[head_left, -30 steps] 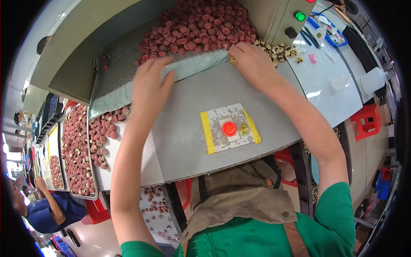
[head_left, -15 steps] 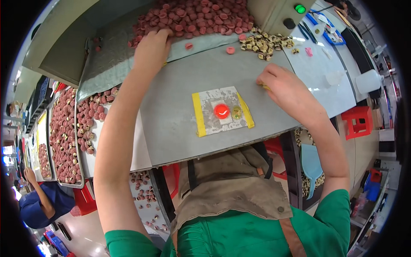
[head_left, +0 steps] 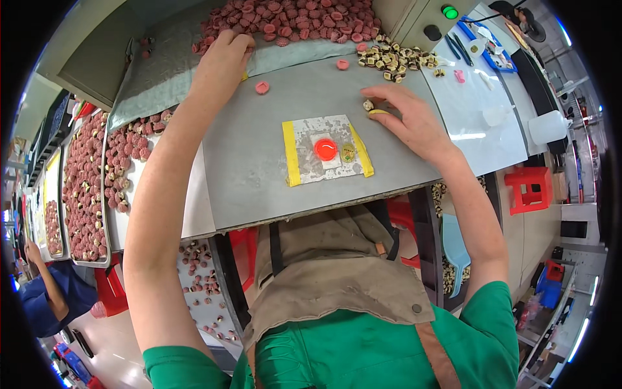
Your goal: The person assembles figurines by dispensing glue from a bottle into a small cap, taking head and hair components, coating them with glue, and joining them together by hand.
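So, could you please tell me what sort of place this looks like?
Probably a small factory assembly bench: a grey metal worktable with a heap of pink round parts, trays of the same parts alongside, and a control box with a green button.

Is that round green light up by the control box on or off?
On: the green light glows bright on the grey box, beside a dark button.

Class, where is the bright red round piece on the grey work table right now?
In the head view, the red round piece sits mid-table on a yellow-edged plate, beside a small brass part, left of the right hand.
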The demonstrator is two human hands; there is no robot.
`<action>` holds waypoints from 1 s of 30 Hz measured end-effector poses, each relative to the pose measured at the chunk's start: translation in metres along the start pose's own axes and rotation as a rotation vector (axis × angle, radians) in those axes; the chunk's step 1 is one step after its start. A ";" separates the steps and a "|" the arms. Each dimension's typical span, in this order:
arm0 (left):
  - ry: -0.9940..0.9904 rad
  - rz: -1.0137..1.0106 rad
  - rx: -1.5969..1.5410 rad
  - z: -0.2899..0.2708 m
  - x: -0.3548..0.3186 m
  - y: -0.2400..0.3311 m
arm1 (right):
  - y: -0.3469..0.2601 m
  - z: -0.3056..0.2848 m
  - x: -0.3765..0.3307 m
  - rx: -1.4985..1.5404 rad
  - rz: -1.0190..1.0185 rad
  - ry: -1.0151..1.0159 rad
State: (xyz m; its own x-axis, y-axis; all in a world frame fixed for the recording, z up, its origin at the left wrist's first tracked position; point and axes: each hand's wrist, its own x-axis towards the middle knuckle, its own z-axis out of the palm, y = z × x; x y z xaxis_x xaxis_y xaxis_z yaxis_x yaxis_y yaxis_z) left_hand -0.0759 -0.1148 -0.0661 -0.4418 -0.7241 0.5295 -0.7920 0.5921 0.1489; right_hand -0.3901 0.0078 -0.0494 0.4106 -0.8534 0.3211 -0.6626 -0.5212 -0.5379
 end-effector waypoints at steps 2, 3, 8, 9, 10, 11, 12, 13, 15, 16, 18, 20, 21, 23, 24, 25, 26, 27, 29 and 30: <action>0.030 0.001 -0.086 -0.002 -0.007 -0.003 | -0.003 -0.003 0.002 0.037 0.070 -0.026; 0.028 -0.006 -0.085 -0.004 -0.011 -0.004 | -0.004 -0.004 0.004 0.040 0.068 -0.032; 0.098 -0.378 -0.620 -0.044 -0.032 0.043 | -0.002 -0.007 0.010 -0.242 -0.097 -0.099; 0.107 -0.398 -0.774 -0.048 -0.040 0.048 | -0.001 -0.006 0.011 -0.237 -0.092 -0.101; 0.087 -0.480 -0.951 -0.054 -0.050 0.062 | 0.000 -0.005 0.012 -0.236 -0.096 -0.094; 0.067 -0.562 -1.127 -0.060 -0.060 0.078 | 0.001 -0.004 0.013 -0.234 -0.100 -0.085; 0.026 -0.660 -1.289 -0.063 -0.071 0.088 | -0.003 -0.004 0.014 -0.227 -0.101 -0.088; 0.023 -0.731 -1.415 -0.064 -0.082 0.101 | -0.010 -0.005 0.014 -0.184 -0.079 -0.113; 0.014 -0.836 -1.640 -0.064 -0.100 0.122 | -0.029 -0.003 0.009 -0.139 -0.059 -0.142; 0.032 -0.864 -1.737 -0.060 -0.109 0.128 | -0.045 0.002 0.006 -0.049 -0.088 -0.149; 0.056 -0.911 -1.879 -0.056 -0.120 0.141 | -0.064 0.014 0.003 0.038 -0.151 -0.153; 0.074 -0.901 -1.899 -0.058 -0.121 0.147 | -0.066 0.026 0.004 -0.003 -0.180 -0.151; 0.097 -0.889 -1.917 -0.059 -0.121 0.149 | -0.067 0.028 0.004 -0.043 -0.213 -0.149; 0.078 -0.886 -1.933 -0.058 -0.123 0.151 | -0.069 0.028 0.003 -0.078 -0.206 -0.155; 0.063 -0.885 -1.948 -0.057 -0.125 0.151 | -0.071 0.028 0.004 -0.111 -0.201 -0.163; 0.063 -0.887 -1.944 -0.058 -0.126 0.153 | -0.073 0.029 0.004 -0.108 -0.203 -0.162; 0.071 -0.906 -1.951 -0.057 -0.126 0.154 | -0.076 0.029 0.004 -0.139 -0.185 -0.170; 0.078 -0.924 -1.957 -0.057 -0.126 0.155 | -0.077 0.030 0.004 -0.171 -0.167 -0.178; 0.093 -0.919 -1.979 -0.055 -0.127 0.153 | -0.076 0.032 0.007 -0.157 -0.154 -0.172; 0.111 -0.913 -2.000 -0.055 -0.127 0.153 | -0.075 0.032 0.008 -0.144 -0.142 -0.166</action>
State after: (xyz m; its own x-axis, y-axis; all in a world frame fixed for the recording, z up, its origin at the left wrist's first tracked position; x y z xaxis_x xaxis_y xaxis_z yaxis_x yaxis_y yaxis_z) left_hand -0.1177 0.0869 -0.0651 -0.2316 -0.9620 -0.1447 0.6714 -0.2657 0.6918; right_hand -0.3166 0.0405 -0.0314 0.5954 -0.7647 0.2463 -0.6686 -0.6416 -0.3759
